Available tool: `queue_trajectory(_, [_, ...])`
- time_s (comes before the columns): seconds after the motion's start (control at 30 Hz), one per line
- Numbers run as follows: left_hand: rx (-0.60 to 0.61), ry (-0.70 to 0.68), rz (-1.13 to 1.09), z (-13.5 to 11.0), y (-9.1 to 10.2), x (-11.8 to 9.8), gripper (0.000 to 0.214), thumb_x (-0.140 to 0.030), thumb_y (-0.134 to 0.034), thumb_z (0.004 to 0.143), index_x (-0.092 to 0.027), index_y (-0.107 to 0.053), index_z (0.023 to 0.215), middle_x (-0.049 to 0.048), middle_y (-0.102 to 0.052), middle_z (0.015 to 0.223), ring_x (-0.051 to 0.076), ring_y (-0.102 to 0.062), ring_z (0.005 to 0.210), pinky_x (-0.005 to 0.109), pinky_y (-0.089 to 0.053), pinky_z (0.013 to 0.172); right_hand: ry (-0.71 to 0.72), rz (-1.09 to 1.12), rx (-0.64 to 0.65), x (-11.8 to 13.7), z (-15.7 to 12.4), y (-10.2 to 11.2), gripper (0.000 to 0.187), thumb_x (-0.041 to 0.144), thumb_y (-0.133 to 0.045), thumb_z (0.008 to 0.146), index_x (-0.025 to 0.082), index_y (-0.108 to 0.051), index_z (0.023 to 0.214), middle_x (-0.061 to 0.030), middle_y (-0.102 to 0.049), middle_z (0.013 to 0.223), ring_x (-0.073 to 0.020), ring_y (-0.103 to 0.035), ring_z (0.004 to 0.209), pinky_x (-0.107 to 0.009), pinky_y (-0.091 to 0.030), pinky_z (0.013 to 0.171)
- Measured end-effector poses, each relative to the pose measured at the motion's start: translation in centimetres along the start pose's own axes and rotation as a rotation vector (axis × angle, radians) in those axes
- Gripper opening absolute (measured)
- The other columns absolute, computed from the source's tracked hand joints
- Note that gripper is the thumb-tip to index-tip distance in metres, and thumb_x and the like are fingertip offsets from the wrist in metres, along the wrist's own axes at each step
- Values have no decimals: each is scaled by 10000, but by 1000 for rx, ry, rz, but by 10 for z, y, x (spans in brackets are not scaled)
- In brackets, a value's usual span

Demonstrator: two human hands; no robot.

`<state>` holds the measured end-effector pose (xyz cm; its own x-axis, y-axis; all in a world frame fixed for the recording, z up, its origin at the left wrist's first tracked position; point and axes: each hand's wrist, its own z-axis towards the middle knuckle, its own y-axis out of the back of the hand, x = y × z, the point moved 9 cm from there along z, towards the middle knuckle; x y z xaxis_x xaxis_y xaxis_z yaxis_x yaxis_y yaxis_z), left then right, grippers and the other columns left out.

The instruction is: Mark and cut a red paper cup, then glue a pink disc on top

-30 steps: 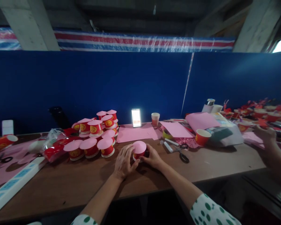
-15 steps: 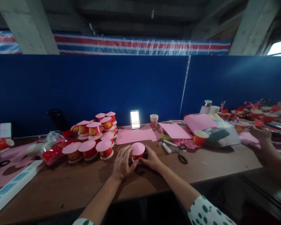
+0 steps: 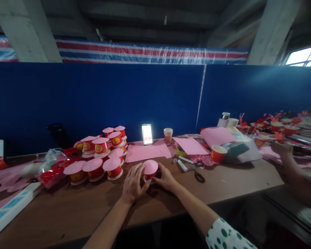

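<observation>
A red paper cup (image 3: 147, 176) stands upside down on the table in front of me, with a pink paper disc (image 3: 150, 167) over its top. My left hand (image 3: 133, 183) is wrapped round its left side, the fingertips at the disc's edge and the thumb low at the front. From the right, my right hand (image 3: 166, 177) holds the same cup, thumb towards the front and fingers partly hidden behind. To the left stand several more upturned red cups (image 3: 113, 173) with pink discs and gold emblems, some stacked.
Pink paper sheets (image 3: 147, 151) lie behind my hands. Right of them are scissors (image 3: 199, 177), a glue stick (image 3: 182, 165) and an upright red cup (image 3: 219, 154). A power strip (image 3: 12, 207) lies left. Another person's hand (image 3: 283, 149) works at the far right.
The view has shifted slightly, so everything sits a little further left. Both my hands stay round the cup with its pink disc. The other person's hand remains at the right.
</observation>
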<state>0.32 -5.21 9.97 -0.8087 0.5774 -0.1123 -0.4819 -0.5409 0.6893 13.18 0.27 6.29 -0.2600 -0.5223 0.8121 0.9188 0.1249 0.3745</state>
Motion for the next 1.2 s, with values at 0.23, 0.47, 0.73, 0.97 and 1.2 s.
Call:
queue_trajectory(0.23, [-19, 6, -18, -1, 0, 2, 604, -359, -546, 773, -137, -348, 1299, 162, -473, 1252, 290, -429, 1170, 455, -377, 978, -1, 11, 7, -2, 0, -2, 525, 242, -715, 649, 204, -493, 1123, -52, -618, 1032, -203, -596, 902, -334, -488, 792])
queue_trajectory(0.47, [0, 4, -10, -1, -3, 2, 583, -358, -537, 779, -128, -361, 1285, 166, -469, 1250, 290, -425, 1169, 456, -369, 983, -6, 18, 3, -5, -1, -2, 542, 213, -709, 646, 205, -483, 1139, -53, -613, 1042, -206, -591, 915, -340, -487, 798])
queue_trajectory(0.73, [-3, 7, -8, 1, -1, 1, 601, -364, -542, 776, -143, -353, 1302, 161, -477, 1241, 289, -440, 1155, 457, -385, 966, -6, 29, 4, -1, -1, -1, 525, 227, -713, 647, 210, -494, 1124, -50, -614, 1041, -211, -590, 924, -351, -484, 811])
queue_trajectory(0.97, [-5, 4, -11, 1, -1, 2, 584, -357, -539, 781, -157, -357, 1298, 161, -465, 1249, 294, -431, 1159, 469, -381, 965, -8, 40, 2, -5, -1, -3, 539, 237, -716, 650, 213, -491, 1140, -52, -615, 1048, -211, -594, 921, -345, -489, 805])
queue_trajectory(1.2, [-19, -34, -11, 0, 0, -3, 570, -337, -555, 773, -142, -358, 1271, 161, -471, 1242, 280, -423, 1166, 445, -378, 976, 1, 37, 0, -4, -1, -1, 521, 222, -712, 646, 212, -504, 1124, -50, -614, 1045, -213, -588, 934, -347, -481, 817])
